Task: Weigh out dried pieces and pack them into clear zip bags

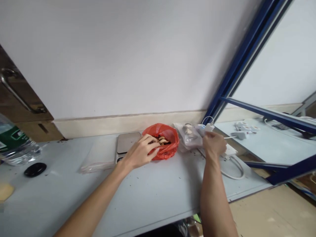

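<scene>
Resting at the near-left rim of the red bag [170, 151], the left grip [139, 151] has bent fingers with the thumb apart; whether it pinches anything cannot be told. The red bag sits just right of this grip, its mouth facing upward and its longer axis running roughly sideways. Inside, pale slices [163, 141] lie just beyond the fingertips. Between both grips, the clear bag [192, 140] slants from far left to near right, beside the right grip [214, 144], whose curled fingers hide any hold. Left of the left grip, a scale [125, 141] stands on the worktop [148, 194].
</scene>
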Demonstrator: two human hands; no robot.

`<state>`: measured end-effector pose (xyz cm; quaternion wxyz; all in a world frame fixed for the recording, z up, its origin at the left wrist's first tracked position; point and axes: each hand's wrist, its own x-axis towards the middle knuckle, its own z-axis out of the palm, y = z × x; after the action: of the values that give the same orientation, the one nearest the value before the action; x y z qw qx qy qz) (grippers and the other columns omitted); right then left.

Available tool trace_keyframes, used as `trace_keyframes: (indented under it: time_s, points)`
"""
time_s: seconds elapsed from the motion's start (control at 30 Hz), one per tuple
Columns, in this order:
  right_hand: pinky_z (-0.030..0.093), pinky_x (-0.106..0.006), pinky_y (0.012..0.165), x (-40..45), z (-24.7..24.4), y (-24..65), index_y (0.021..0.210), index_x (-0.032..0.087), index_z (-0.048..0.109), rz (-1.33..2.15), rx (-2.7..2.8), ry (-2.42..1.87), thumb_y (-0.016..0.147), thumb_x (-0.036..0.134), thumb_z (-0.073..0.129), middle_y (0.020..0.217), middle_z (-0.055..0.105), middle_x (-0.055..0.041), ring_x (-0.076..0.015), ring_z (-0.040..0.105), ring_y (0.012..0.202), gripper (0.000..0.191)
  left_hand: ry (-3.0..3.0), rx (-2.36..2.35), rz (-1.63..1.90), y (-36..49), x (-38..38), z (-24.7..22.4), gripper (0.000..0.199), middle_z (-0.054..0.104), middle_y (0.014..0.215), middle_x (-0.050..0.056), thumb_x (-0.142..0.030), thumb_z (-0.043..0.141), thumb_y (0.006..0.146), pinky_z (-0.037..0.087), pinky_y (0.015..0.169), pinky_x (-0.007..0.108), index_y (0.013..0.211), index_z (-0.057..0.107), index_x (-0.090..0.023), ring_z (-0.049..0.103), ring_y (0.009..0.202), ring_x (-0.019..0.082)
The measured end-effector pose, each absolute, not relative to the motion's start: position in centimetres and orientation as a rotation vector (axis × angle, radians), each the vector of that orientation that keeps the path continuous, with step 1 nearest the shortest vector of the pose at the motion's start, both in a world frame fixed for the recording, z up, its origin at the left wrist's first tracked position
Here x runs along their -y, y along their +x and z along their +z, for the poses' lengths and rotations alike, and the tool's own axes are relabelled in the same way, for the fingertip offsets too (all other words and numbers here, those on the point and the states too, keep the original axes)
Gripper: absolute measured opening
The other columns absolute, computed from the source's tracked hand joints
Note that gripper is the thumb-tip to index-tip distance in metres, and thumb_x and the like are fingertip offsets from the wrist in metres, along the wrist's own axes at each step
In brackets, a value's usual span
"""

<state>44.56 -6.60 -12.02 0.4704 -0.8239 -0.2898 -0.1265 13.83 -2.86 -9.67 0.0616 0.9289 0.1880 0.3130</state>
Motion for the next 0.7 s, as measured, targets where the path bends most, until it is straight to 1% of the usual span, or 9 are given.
trace_keyframes:
  time_s: [0.1, 0.17, 0.23, 0.33, 0.4, 0.47, 0.53, 0.63, 0.7]
  points:
    - [0.053, -0.042, 0.081, 6.4, -10.0, 42.2, 0.097, 0.018, 0.076, -0.492, 0.833, -1.727, 0.085, 0.032, 0.047, 0.093, 0.077, -0.0157, -0.0304, 0.071, 0.091, 0.035, 2.703, -0.627, 1.032, 13.2, 3.0, -9.6, 0.028, 0.071, 0.109, 0.01, -0.026, 0.049, 0.099, 0.055, 0.096, 0.04, 0.113, 0.073, -0.02, 0.063, 0.107, 0.024]
    - [0.054, -0.043, 0.086, 6.2, -8.8, 39.8, 0.095, 0.018, 0.073, -0.516, 0.974, -1.508, 0.088, 0.036, 0.046, 0.095, 0.077, -0.0148, -0.0294, 0.072, 0.093, 0.033, 2.587, -0.737, 1.131, 12.4, 3.2, -9.3, 0.031, 0.07, 0.115, 0.01, -0.032, 0.051, 0.099, 0.053, 0.1, 0.041, 0.122, 0.069, -0.022, 0.062, 0.111, 0.025]
    - [0.055, -0.042, 0.085, 6.2, -8.1, 36.8, 0.095, 0.02, 0.071, -0.394, 1.131, -1.307, 0.088, 0.038, 0.052, 0.093, 0.078, -0.0128, -0.0277, 0.073, 0.09, 0.026, 2.429, -0.868, 1.267, 11.5, 3.3, -9.0, 0.039, 0.067, 0.125, 0.011, -0.038, 0.055, 0.097, 0.051, 0.102, 0.042, 0.132, 0.062, -0.023, 0.061, 0.116, 0.026]
    - [0.057, -0.037, 0.081, 6.5, -7.8, 32.3, 0.096, 0.023, 0.069, -0.013, 1.33, -1.089, 0.087, 0.038, 0.06, 0.091, 0.077, -0.0078, -0.0237, 0.074, 0.085, 0.019, 2.13, -0.971, 1.444, 10.1, 3.3, -8.6, 0.055, 0.061, 0.136, 0.012, -0.049, 0.062, 0.09, 0.052, 0.1, 0.04, 0.139, 0.055, -0.024, 0.058, 0.124, 0.027]
    - [0.057, -0.035, 0.081, 6.8, -7.7, 30.0, 0.095, 0.024, 0.069, 0.211, 1.396, -1.022, 0.085, 0.04, 0.066, 0.096, 0.077, -0.0071, -0.023, 0.073, 0.089, 0.019, 1.921, -0.961, 1.443, 9.2, 3.3, -8.3, 0.056, 0.068, 0.121, 0.012, -0.059, 0.063, 0.087, 0.056, 0.086, 0.034, 0.128, 0.062, -0.021, 0.065, 0.111, 0.026]
    - [0.057, -0.034, 0.078, 7.0, -7.8, 28.5, 0.095, 0.024, 0.07, 0.383, 1.411, -1.032, 0.081, 0.044, 0.071, 0.098, 0.077, -0.0069, -0.023, 0.072, 0.09, 0.025, 1.735, -0.95, 1.378, 8.4, 3.2, -8.1, 0.057, 0.073, 0.092, 0.009, -0.068, 0.065, 0.082, 0.055, 0.066, 0.028, 0.106, 0.069, -0.017, 0.07, 0.083, 0.022]
    - [0.056, -0.032, 0.07, 7.0, -7.9, 28.1, 0.088, 0.021, 0.071, 0.551, 1.421, -1.098, 0.079, 0.049, 0.072, 0.087, 0.076, -0.0064, -0.0223, 0.07, 0.08, 0.03, 1.583, -0.972, 1.383, 7.8, 2.9, -8.0, 0.06, 0.071, 0.072, 0.005, -0.074, 0.07, 0.072, 0.05, 0.053, 0.025, 0.089, 0.066, -0.017, 0.067, 0.063, 0.018]
    - [0.052, -0.031, 0.06, 6.6, -8.2, 28.7, 0.066, 0.019, 0.066, 0.818, 1.495, -1.174, 0.078, 0.059, 0.07, 0.063, 0.068, -0.0042, -0.0185, 0.063, 0.062, 0.042, 1.431, -1.039, 1.5, 6.9, 2.2, -8.0, 0.063, 0.07, 0.065, 0.002, -0.076, 0.077, 0.06, 0.049, 0.052, 0.024, 0.081, 0.062, -0.019, 0.067, 0.06, 0.017]
    - [0.05, -0.03, 0.059, 6.4, -8.3, 29.3, 0.063, 0.018, 0.066, 0.962, 1.528, -1.156, 0.076, 0.063, 0.071, 0.061, 0.065, -0.0035, -0.0165, 0.06, 0.059, 0.047, 1.393, -1.058, 1.521, 6.5, 1.8, -8.1, 0.065, 0.069, 0.063, 0.002, -0.078, 0.078, 0.055, 0.049, 0.052, 0.024, 0.079, 0.06, -0.02, 0.067, 0.059, 0.017]
